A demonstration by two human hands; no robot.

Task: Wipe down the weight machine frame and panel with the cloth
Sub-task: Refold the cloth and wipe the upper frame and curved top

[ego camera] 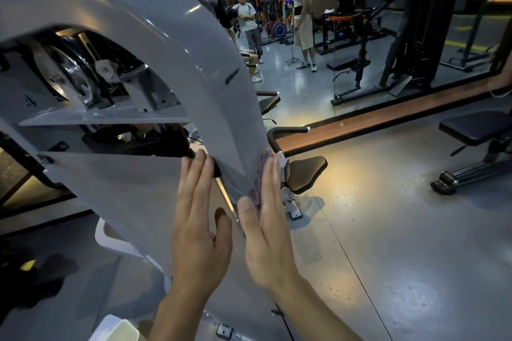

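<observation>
Pressing flat against the right edge of the grey weight machine panel point(133, 194), the right hand point(267, 227) holds a purplish cloth point(259, 174) between its palm and the curved frame point(199, 44); its fingers are straight and close together, pointing up, and the thumb lies along the panel's near edge. Only a strip of the cloth shows, at the left side of the fingers, in the middle of the view. Just to the left, the left hand point(198, 230) lies open on the panel face, fingers straight and pressed together, fingertips reaching a black part point(213, 169) at the slot where the panel meets the frame. Above the hands the frame arches up and left, and through its opening a metal pulley wheel point(66, 72) shows. To the right of the frame, just behind the right hand, stands a black padded seat point(304, 174) with a curved handlebar point(282, 133). Farther right on the grey floor point(388, 230) sits a black bench point(476, 127). Along the far side runs a wall mirror point(401, 36) with a wooden ledge, in which people and orange and black racks appear.
</observation>
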